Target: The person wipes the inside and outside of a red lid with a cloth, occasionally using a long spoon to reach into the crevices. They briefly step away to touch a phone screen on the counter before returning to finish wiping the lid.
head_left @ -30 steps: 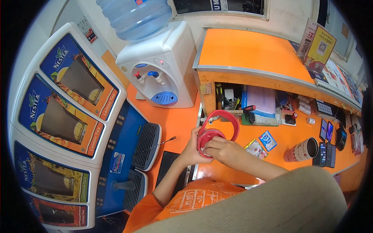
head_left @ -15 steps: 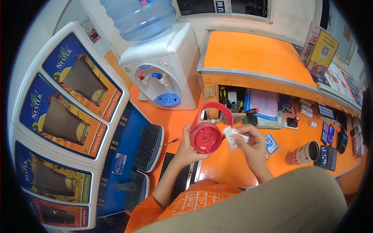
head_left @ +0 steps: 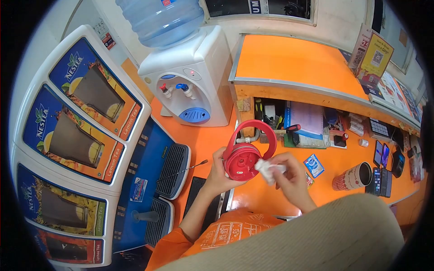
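My left hand [head_left: 219,174] is wrapped round the left side of a red lid [head_left: 243,165] with a loop handle [head_left: 271,141] standing up on its far side. The lid's round, recessed face is turned up toward me. A crumpled white tissue [head_left: 268,171] is pinched between the thumb and fingers of my right hand [head_left: 289,175], right at the lid's right rim. Both hands are above the orange counter [head_left: 253,198]. On the counter beyond my right hand lies a blue sachet [head_left: 314,165].
A Nestea drink dispenser [head_left: 86,126] stands at left, with a long spoon [head_left: 187,168] across its drip tray. Behind is a white water dispenser [head_left: 194,77]. To the right are a patterned paper cup [head_left: 346,179], phones [head_left: 381,152] and a cluttered shelf under an orange ledge [head_left: 294,63].
The lid has tilted and turned slightly, its handle swinging right. The tissue in my right hand has moved a little down and left, close against the rim.
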`<state>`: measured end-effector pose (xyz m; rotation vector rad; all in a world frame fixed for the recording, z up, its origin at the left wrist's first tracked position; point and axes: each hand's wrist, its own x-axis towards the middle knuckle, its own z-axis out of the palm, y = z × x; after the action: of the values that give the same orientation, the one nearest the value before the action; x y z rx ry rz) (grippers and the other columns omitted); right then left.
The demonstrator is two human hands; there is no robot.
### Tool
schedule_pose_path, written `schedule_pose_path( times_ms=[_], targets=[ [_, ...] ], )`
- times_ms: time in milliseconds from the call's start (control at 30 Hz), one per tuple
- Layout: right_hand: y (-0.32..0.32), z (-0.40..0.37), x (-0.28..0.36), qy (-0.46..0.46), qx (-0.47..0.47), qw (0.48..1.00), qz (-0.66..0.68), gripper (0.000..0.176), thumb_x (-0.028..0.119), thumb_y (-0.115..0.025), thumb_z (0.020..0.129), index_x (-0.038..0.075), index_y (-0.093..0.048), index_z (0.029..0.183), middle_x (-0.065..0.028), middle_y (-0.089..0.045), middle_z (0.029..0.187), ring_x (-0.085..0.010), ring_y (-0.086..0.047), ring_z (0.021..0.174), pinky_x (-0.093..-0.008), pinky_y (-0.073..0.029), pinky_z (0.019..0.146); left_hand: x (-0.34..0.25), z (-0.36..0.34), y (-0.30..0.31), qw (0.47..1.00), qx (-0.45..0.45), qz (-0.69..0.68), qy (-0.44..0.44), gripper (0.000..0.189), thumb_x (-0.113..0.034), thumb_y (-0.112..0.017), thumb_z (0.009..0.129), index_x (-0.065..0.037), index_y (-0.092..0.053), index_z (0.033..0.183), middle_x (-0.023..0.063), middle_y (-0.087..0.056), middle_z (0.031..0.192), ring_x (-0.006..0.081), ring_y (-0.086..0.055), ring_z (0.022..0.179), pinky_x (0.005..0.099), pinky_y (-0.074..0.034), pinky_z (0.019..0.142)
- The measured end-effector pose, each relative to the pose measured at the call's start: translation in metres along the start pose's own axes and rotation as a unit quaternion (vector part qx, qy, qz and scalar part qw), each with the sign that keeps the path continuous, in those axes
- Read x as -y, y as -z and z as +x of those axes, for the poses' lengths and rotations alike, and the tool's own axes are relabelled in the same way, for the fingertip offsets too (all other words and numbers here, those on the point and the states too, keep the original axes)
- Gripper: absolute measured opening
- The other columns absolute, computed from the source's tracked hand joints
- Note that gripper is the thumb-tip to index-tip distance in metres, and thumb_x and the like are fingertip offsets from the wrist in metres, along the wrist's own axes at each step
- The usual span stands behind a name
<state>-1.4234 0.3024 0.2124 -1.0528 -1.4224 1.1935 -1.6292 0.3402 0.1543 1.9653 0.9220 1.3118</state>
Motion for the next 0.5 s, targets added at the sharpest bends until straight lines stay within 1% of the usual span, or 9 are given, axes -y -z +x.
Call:
schedule_pose_path(
  times_ms=[33, 67, 100, 133, 267, 333, 367, 433, 500],
  targets=[
    [-0.004, 0.002, -0.002, 0.000, -0.001, 1.000, 0.000, 0.018, -0.001, -0.052, 0.081, 0.008, -0.053, 0.096, -0.0057, -0.061, 0.096, -0.0133, -0.060, 0.074, -0.0230, -0.050, 0.054, -0.001, 0.000, 0.000, 1.000, 0.005, 0.018, -0.016, 0.092, -0.013, -0.084, 0.058, -0.006, -0.019, 0.123, 0.0200, -0.047, 0.116, 0.0263, -0.055, 0.106, 0.0359, -0.046, 0.088],
    [-0.008, 0.006, -0.007, 0.169, -0.005, 0.959, -0.227, 0.020, 0.000, -0.055, 0.076, 0.008, -0.054, 0.095, -0.0058, -0.061, 0.095, -0.0146, -0.059, 0.072, -0.0234, -0.049, 0.052, 0.000, -0.001, -0.001, 1.000, 0.006, 0.018, -0.015, 0.092, -0.013, -0.084, 0.058, -0.006, -0.019, 0.123, 0.0200, -0.047, 0.116, 0.0263, -0.055, 0.106, 0.0359, -0.046, 0.088],
    [-0.012, 0.008, -0.010, 0.324, -0.009, 0.839, -0.436, 0.023, 0.001, -0.058, 0.071, 0.008, -0.055, 0.093, -0.0059, -0.061, 0.095, -0.0160, -0.059, 0.070, -0.0239, -0.049, 0.051, 0.003, -0.003, -0.002, 0.998, -0.001, 0.051, -0.022, 0.090, -0.013, -0.083, 0.059, -0.005, -0.020, 0.123, 0.0202, -0.050, 0.112, 0.0274, -0.057, 0.102, 0.0358, -0.048, 0.085],
    [-0.015, 0.006, -0.007, 0.301, 0.007, 0.806, -0.509, 0.031, 0.006, -0.059, 0.065, 0.007, -0.054, 0.095, -0.0060, -0.059, 0.095, -0.0182, -0.056, 0.071, -0.0256, -0.049, 0.051, 0.004, -0.004, -0.002, 0.996, -0.007, 0.083, -0.029, 0.088, -0.012, -0.083, 0.060, -0.005, -0.022, 0.123, 0.0205, -0.052, 0.107, 0.0285, -0.059, 0.098, 0.0357, -0.050, 0.082],
    [-0.019, 0.005, -0.004, 0.259, 0.074, 0.781, -0.563, 0.030, 0.007, -0.058, 0.067, 0.005, -0.051, 0.096, -0.0064, -0.057, 0.097, -0.0178, -0.056, 0.076, -0.0259, -0.049, 0.052, -0.002, -0.001, -0.001, 0.992, 0.002, 0.102, -0.068, 0.084, -0.013, -0.082, 0.061, -0.004, -0.024, 0.122, 0.0206, -0.056, 0.102, 0.0296, -0.062, 0.091, 0.0356, -0.052, 0.076],
    [-0.019, 0.006, -0.005, 0.261, 0.113, 0.800, -0.528, 0.030, 0.006, -0.056, 0.068, 0.003, -0.049, 0.097, -0.0076, -0.056, 0.097, -0.0189, -0.056, 0.079, -0.0277, -0.050, 0.051, -0.007, 0.001, 0.000, 0.983, -0.028, 0.150, -0.106, 0.083, -0.013, -0.081, 0.061, -0.004, -0.025, 0.121, 0.0216, -0.056, 0.103, 0.0315, -0.062, 0.090, 0.0357, -0.053, 0.074],
    [-0.019, 0.006, -0.008, 0.261, 0.112, 0.800, -0.529, 0.030, 0.006, -0.056, 0.068, 0.003, -0.049, 0.097, -0.0076, -0.056, 0.097, -0.0189, -0.056, 0.079, -0.0277, -0.050, 0.051, -0.005, 0.000, 0.000, 0.983, -0.027, 0.149, -0.107, 0.083, -0.013, -0.081, 0.061, -0.004, -0.025, 0.121, 0.0216, -0.056, 0.103, 0.0315, -0.062, 0.090, 0.0357, -0.053, 0.074],
    [-0.020, 0.005, -0.018, 0.270, 0.141, 0.845, -0.440, 0.029, 0.005, -0.055, 0.069, 0.001, -0.049, 0.098, -0.0101, -0.056, 0.097, -0.0224, -0.058, 0.076, -0.0310, -0.050, 0.051, -0.002, -0.003, 0.000, 0.978, -0.008, 0.180, -0.103, 0.082, -0.015, -0.082, 0.061, -0.004, -0.026, 0.121, 0.0228, -0.056, 0.102, 0.0329, -0.063, 0.088, 0.0367, -0.053, 0.073],
    [-0.025, 0.001, -0.022, 0.255, 0.138, 0.860, -0.420, 0.029, 0.005, -0.055, 0.070, 0.001, -0.049, 0.098, -0.0112, -0.056, 0.097, -0.0245, -0.060, 0.074, -0.0326, -0.051, 0.052, -0.002, -0.003, 0.000, 0.980, -0.019, 0.179, -0.089, 0.082, -0.015, -0.081, 0.061, -0.004, -0.026, 0.122, 0.0227, -0.057, 0.102, 0.0335, -0.063, 0.087, 0.0371, -0.053, 0.071]
  ],
)
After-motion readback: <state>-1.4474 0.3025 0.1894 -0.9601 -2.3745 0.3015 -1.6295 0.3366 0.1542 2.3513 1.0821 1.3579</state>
